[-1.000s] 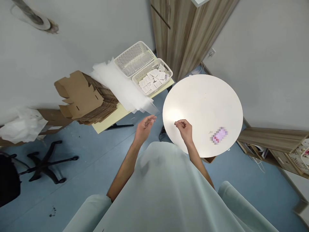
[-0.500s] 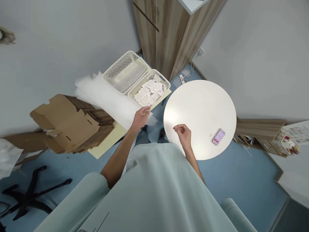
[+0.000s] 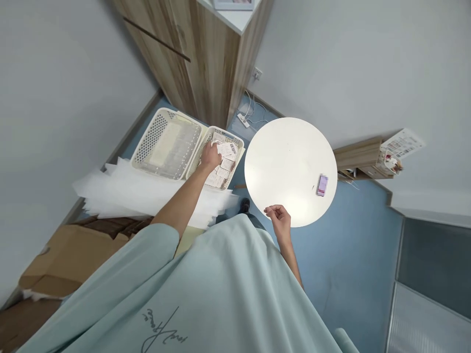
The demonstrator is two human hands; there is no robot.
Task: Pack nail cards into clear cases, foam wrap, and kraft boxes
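Note:
My left hand [image 3: 211, 156] reaches down into the right-hand white plastic basket [image 3: 240, 138], among a pile of small white printed packets [image 3: 225, 164]. Its fingertips touch the packets and are partly hidden, so whether one is gripped does not show. Over the near edge of the round white table [image 3: 290, 166], my right hand [image 3: 280, 219] hovers with thumb and forefinger drawn together. Nothing shows between those fingers.
A second white basket [image 3: 137, 153] stands left of the packets, beside a stack of white translucent sheets [image 3: 140, 193]. Folded brown cardboard boxes [image 3: 73, 250] lie lower left. A blurred purple item [image 3: 322, 185] is on the table. A power strip [image 3: 243, 120] rests on the floor behind.
My left hand has moved forward from over the sheets into the basket of packets. My right hand keeps its pinch near the table's edge. The view has turned.

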